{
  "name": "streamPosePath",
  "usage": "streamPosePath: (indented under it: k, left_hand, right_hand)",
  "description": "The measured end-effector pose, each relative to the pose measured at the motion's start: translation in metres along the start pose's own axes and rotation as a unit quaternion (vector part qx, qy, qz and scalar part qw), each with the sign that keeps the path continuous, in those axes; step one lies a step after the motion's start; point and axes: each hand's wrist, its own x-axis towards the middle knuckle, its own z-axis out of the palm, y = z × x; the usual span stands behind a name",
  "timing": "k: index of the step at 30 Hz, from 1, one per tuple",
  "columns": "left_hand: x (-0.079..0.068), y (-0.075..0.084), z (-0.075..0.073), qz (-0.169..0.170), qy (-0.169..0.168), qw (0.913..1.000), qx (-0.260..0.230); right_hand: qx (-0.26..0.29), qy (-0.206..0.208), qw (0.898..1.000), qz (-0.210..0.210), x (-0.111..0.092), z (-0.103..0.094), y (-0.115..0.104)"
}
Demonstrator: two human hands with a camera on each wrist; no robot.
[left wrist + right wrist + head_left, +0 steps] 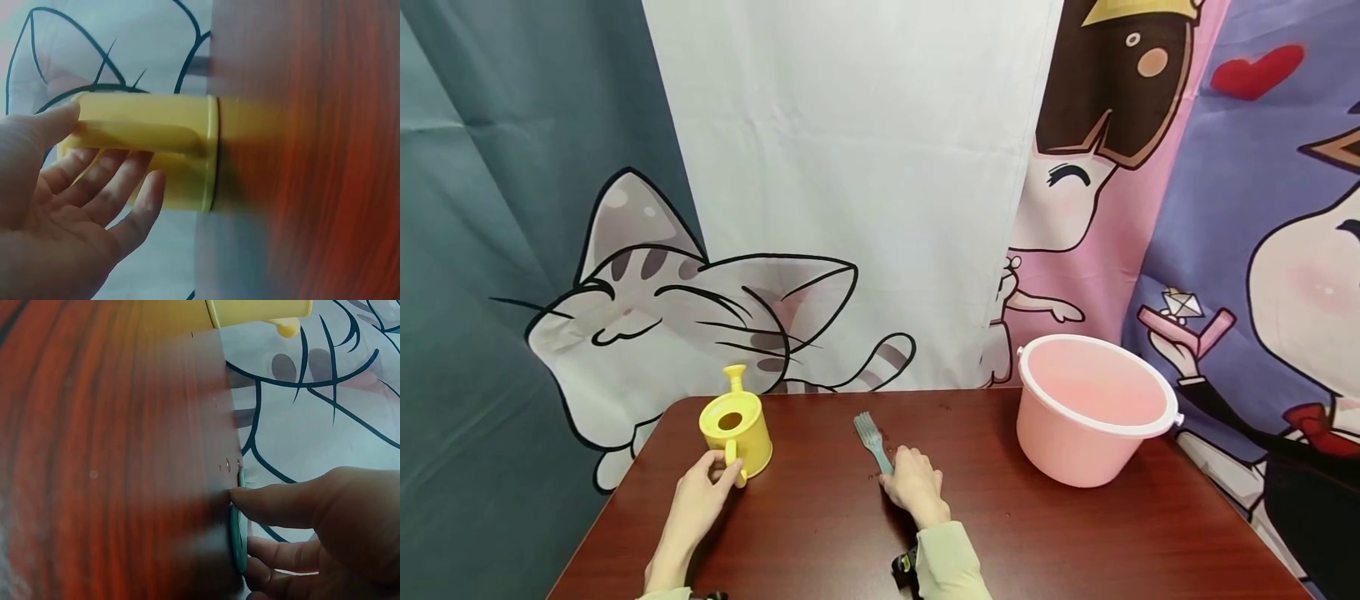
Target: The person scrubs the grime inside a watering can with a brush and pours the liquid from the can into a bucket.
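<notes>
A yellow watering can [756, 442] stands upright on the left side of the table, its spout pointing toward the back. My left hand [698, 493] holds its handle; in the left wrist view the thumb lies at the top of the handle [137, 136] and the fingers curl in from the other side. Near the table's middle lies a blue-green fork [871, 435], tines toward the back. My right hand [916, 485] pinches the fork's handle end, which shows edge-on at the thumb and fingertips in the right wrist view.
A pink bucket [1075, 457] with a white rim stands at the back right of the brown wooden table [820, 533]. Behind the table's far edge hangs a cartoon-printed curtain [865, 183].
</notes>
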Motion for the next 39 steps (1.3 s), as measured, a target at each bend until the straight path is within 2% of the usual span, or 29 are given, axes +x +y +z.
streamPosePath:
  k: [3, 12, 21, 30, 36, 39]
  left_hand:
    - [-0.001, 0.003, 0.006, -0.01, 0.0, 0.9996, -0.026]
    - [-0.001, 0.011, 0.019, -0.048, -0.042, 0.9906, -0.121]
    - [0.0, 0.015, 0.029, -0.052, -0.055, 0.9862, -0.148]
    - [-0.001, 0.018, 0.033, -0.045, -0.061, 0.977, -0.199]
    - [-0.002, 0.018, 0.035, -0.05, -0.065, 0.9715, -0.222]
    - [-0.002, 0.018, 0.037, -0.045, -0.063, 0.9691, -0.234]
  right_hand:
    - [-0.002, -0.003, 1.0, 0.01, 0.0, 0.001, 0.001]
    - [-0.007, -0.002, 1.0, 0.018, 0.001, 0.005, -0.001]
    - [-0.01, 0.0, 1.0, 0.018, 0.0, 0.003, -0.002]
    - [-0.006, 0.014, 0.999, -0.031, -0.001, 0.003, 0.001]
    - [0.047, 0.02, 0.994, -0.093, 0.001, -0.001, 0.01]
    - [0.072, 0.013, 0.992, -0.099, 0.003, -0.001, 0.014]
